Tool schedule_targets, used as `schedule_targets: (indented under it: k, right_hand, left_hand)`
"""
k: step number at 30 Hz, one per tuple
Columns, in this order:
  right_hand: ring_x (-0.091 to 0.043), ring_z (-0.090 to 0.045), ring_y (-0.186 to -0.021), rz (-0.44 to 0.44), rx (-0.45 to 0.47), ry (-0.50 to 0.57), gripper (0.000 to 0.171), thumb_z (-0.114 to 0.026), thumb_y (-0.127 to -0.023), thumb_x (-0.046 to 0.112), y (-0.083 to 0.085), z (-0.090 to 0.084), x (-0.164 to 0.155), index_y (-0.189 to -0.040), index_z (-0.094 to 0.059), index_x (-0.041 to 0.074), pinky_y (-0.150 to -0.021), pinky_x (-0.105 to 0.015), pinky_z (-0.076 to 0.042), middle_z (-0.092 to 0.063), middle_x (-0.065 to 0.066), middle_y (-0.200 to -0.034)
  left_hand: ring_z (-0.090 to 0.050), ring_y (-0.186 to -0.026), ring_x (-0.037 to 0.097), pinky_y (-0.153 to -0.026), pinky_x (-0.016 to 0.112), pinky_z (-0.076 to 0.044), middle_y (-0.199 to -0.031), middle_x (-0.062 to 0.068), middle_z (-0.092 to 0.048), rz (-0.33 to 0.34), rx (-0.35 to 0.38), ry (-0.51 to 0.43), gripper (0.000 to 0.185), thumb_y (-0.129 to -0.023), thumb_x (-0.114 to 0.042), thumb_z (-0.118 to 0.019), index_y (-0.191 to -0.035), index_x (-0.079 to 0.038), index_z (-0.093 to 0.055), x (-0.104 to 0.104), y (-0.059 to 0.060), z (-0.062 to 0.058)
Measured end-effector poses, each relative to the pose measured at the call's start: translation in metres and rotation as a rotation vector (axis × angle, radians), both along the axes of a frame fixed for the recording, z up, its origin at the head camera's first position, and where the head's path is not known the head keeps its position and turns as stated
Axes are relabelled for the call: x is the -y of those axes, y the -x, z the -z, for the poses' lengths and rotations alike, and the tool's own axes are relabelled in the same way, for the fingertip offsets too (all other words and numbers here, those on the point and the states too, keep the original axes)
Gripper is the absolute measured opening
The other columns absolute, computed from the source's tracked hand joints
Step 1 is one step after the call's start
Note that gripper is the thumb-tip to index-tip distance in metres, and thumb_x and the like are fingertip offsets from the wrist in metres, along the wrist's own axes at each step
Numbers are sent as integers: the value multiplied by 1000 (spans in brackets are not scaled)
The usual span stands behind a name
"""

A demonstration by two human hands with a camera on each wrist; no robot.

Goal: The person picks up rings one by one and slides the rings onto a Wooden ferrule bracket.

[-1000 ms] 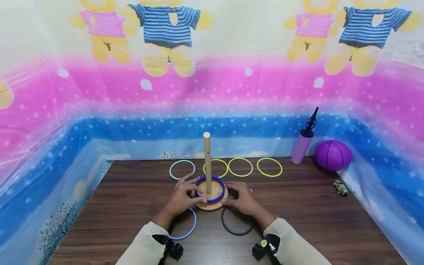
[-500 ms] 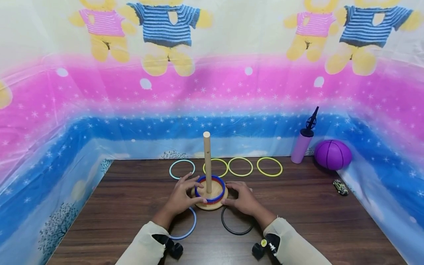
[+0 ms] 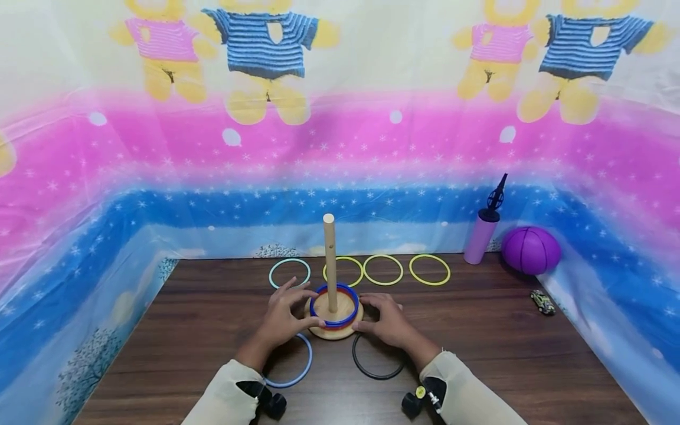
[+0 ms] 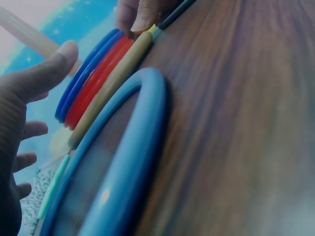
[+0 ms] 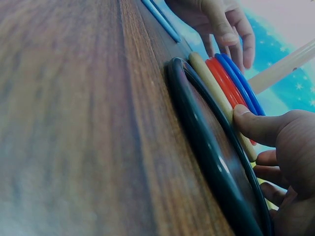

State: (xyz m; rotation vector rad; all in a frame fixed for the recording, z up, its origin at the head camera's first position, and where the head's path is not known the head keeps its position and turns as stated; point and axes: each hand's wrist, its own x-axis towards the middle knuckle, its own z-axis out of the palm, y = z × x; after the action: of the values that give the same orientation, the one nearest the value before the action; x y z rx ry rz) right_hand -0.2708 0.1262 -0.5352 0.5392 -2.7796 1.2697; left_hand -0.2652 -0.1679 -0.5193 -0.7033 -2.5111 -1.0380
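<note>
1. Wooden and round, the base sits mid-table with an upright peg rising from its centre; a blue ring lies around the peg on top of a red ring.
2. The left hand rests at the base's left edge, fingers spread and fairly straight, thumb tip touching the blue ring; it grips nothing.
3. The right hand rests at the base's right edge, thumb pressed against the wooden rim, fingers relaxed, holding nothing.
4. A light blue ring lies flat on the table under the left wrist, touching the base; a black ring lies under the right wrist, also against the base.
5. Behind the peg lie a pale teal ring and three yellow rings in a row.
6. At the far right stand a pink pump, a purple ball and a small toy car.
7. No readable writing or brand shows anywhere.
</note>
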Motion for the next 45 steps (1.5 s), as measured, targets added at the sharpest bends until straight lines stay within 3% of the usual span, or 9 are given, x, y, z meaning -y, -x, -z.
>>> schedule_targets:
  k: [5,12,23,33,41,45]
  right_hand:
    - [-40,-51,-150,-4,-6,3,61,-94,-89,30,-1,3,2,-142,-73,6,-119,-73,-27,-67,-13,-153]
    - [-39,-51,-150,6,-15,4,61,-94,-89,30,0,2,1,-141,-73,6,-119,-75,-27,-68,-12,-153]
    - [-40,-49,-152,7,-15,3,61,-93,-90,29,3,-3,-1,-143,-73,7,-121,-76,-25,-66,-12,-155]
    - [-41,-50,-150,-5,-8,5,60,-93,-89,29,-1,1,2,-141,-74,5,-121,-78,-24,-68,-14,-152]
    - [-40,-52,-149,6,-13,0,59,-93,-89,29,0,3,2,-140,-74,6,-120,-76,-27,-68,-13,-152]
    - [-40,-52,-149,8,-17,1,60,-94,-89,31,1,3,1,-140,-74,7,-120,-75,-28,-68,-12,-152]
  left_hand:
    - [-47,-153,53,-114,88,-32,-148,19,-70,-42,-14,33,59,-77,-35,-101,-127,-12,-80,13,-9,0]
    - [-54,-146,50,-113,83,-40,-147,19,-68,28,-14,48,64,-79,-31,-101,-134,-9,-77,35,-18,1]
    - [-57,-140,46,-110,81,-40,-146,17,-66,50,58,87,69,-81,-33,-99,-141,-11,-73,58,-31,-3]
    - [-56,-140,46,-108,81,-41,-150,15,-64,78,147,124,78,-79,-39,-99,-146,-13,-70,76,-53,4]
    - [-41,-153,60,-114,87,-31,-162,23,-55,149,238,145,105,-78,-48,-99,-162,-5,-53,86,-58,4]
    - [-38,-154,61,-117,90,-20,-164,21,-55,187,237,136,110,-77,-52,-97,-164,-5,-49,90,-57,6]
